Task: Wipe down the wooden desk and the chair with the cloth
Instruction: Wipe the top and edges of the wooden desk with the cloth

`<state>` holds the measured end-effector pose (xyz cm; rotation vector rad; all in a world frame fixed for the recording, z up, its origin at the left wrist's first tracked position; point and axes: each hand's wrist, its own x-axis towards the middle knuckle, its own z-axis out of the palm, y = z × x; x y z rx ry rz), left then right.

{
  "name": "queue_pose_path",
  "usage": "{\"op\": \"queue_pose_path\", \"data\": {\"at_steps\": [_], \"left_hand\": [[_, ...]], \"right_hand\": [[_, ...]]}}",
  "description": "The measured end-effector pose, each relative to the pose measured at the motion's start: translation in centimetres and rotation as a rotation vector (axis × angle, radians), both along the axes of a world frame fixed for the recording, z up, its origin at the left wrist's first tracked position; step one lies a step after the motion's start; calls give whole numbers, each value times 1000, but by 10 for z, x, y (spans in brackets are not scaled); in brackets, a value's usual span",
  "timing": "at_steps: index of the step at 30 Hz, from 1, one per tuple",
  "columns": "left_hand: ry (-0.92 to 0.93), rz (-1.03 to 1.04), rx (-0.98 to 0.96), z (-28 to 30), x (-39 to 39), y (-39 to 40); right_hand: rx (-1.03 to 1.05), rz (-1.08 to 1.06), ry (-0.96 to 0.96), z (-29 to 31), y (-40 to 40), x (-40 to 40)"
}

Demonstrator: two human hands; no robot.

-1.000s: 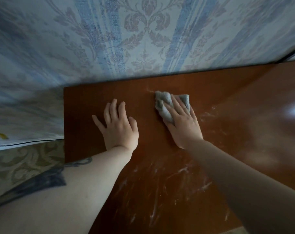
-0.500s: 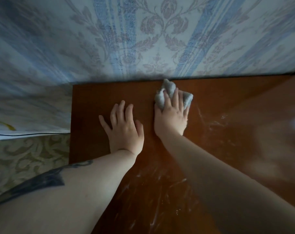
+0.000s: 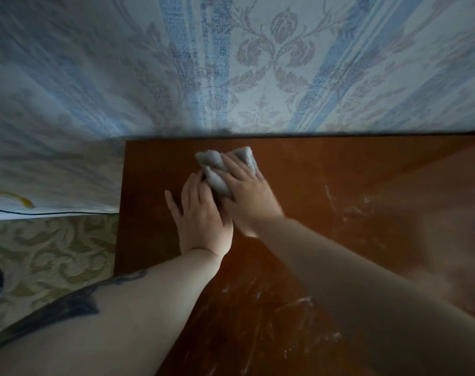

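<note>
The reddish-brown wooden desk (image 3: 326, 169) fills the lower right, pushed against the wall. A crumpled grey cloth (image 3: 214, 169) lies on it near the back left corner. My right hand (image 3: 247, 196) lies flat on the cloth and presses it to the wood, fingers pointing toward the wall. My left hand (image 3: 201, 218) rests flat on the desk just left of it, fingertips touching the cloth's edge. No chair is in view.
Blue and beige patterned wallpaper (image 3: 258, 63) rises right behind the desk. White dusty streaks (image 3: 296, 302) mark the wood near me and to the right. Left of the desk's edge lie a patterned carpet (image 3: 49, 256) and a white sheet (image 3: 54, 210).
My right hand has slid the cloth leftward along the back of the desk until it meets my left hand. The left hand has stayed flat in place.
</note>
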<state>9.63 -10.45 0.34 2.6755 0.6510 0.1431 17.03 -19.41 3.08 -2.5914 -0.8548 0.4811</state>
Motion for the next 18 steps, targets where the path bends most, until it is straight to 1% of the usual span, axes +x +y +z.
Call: {"op": "queue_pose_path", "data": {"at_steps": [1,2,3,5,7,8,9,11,12,13,14,15,16,18], "left_hand": [[-26,8,-22,0,0,0],[-41,6,-28,0,-1,-1],[-45,0,-26,1,0,-2],[-38,-10,-17,1,0,-2],[-36,-15,-11,0,0,-2],[-41,-16,-11,0,0,-1],[-48,-15,-15,0,0,-1],[-64,-10,-29,0,1,-1],[-70,-10,-35,0,0,-1],[-72,-11,-37,0,-1,-2],[-69,-12,-39,0,-1,-3],[-62,-14,-39,1,-1,-3],[-52,-20,-34,1,0,-3],[-43,-60,-7,2,0,-4]], "right_hand": [[-1,90,-17,1,-22,12],[-19,93,-28,-2,-44,25],[-28,7,-40,-5,-60,38],[-16,-293,-37,-9,-64,47],[-37,-537,-47,-9,-27,33],[-51,-575,-27,-7,-7,20],[-32,-519,-9,-5,6,6],[18,-214,27,-3,1,-16],[38,-53,46,0,-19,-15],[37,54,51,1,-42,-7],[9,75,46,-1,-65,4],[-12,3,28,-2,-82,15],[-18,-139,12,-4,-91,22],[-44,-445,-25,-9,-76,17]]}}
